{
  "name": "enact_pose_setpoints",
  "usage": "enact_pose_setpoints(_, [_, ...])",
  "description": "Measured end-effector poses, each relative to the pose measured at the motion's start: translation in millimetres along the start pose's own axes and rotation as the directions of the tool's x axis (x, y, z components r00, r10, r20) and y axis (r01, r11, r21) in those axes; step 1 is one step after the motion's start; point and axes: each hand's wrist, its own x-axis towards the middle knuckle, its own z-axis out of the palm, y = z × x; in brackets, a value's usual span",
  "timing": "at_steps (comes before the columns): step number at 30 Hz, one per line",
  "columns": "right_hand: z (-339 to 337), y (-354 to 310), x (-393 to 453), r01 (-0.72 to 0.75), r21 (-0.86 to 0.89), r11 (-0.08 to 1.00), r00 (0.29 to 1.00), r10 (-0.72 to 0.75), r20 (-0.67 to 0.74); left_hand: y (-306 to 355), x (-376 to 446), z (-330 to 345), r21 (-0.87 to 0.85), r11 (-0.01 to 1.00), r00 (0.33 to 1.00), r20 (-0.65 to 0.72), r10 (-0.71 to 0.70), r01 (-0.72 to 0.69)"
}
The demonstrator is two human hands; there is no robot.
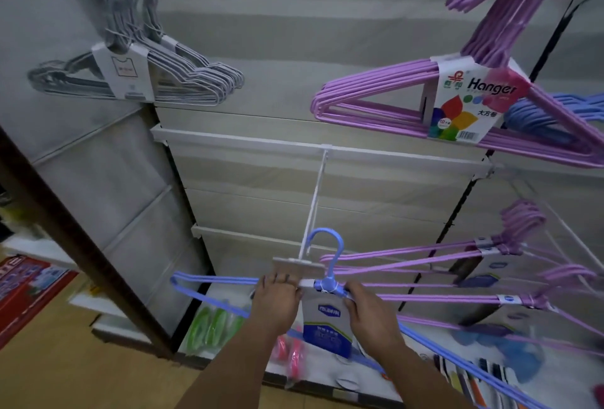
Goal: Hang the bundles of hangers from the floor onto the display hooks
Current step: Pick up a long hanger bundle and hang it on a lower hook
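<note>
Low in the middle of the frame, the left hand (277, 297) and right hand (369, 312) each grip the blue hanger bundle (327, 287) by its shoulders. Its blue hook (328, 245) sits just beside the white display hook (313, 209). To do this well, I'd keep the bundle level, lift the hook over the tip, then slide it back.

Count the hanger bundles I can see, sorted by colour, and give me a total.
Grey hanger bundles: 2
Purple hanger bundles: 4, one up top, three lower right
Blue hanger bundles: 2, one held in both hands, one behind the top purple bundle
Total: 8
</note>
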Motion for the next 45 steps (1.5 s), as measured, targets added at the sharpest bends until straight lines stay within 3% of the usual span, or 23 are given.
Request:
enact_pose_setpoints(5, [15.0, -12.5, 1.7, -0.058, -0.039, 0.998, 0.998, 0.057, -0.019, -20.5, 8.4, 4.1, -0.023, 0.998, 0.998, 0.023, 0.064, -0.063])
enact_pose_setpoints(19, [37.4, -4.6, 39.8, -0.153, 0.105, 0.983, 0.988, 0.151, 0.024, -38.1, 22.6, 31.0, -0.068, 0.997, 1.0, -0.002, -0.022, 0.022])
enact_pose_setpoints(29, [46.2, 12.5, 67.4, -0.069, -0.023, 0.997, 0.997, 0.068, -0.04, -33.2, 53.6, 42.1, -0.086, 0.994, 0.995, -0.068, -0.067, 0.061])
enact_pose_setpoints(34, [48.5, 7.8, 83.3, -0.116, -0.071, 0.991, 0.991, 0.11, -0.075, -37.2, 69.3, 30.1, -0.163, 0.98, 0.991, -0.054, -0.125, 0.115])
enact_pose_setpoints(38, [46.0, 5.7, 100.7, -0.151, -0.01, 0.988, 0.983, 0.149, -0.107, -41.3, 95.4, 23.4, -0.094, 0.995, 0.991, -0.131, 0.025, -0.038])
enact_pose_setpoints(45, [53.7, 12.1, 149.6, -0.208, -0.075, 0.975, 0.971, 0.198, -0.132, -39.1, 146.4, 14.9, -0.092, 0.996, 0.985, -0.172, 0.002, -0.018])
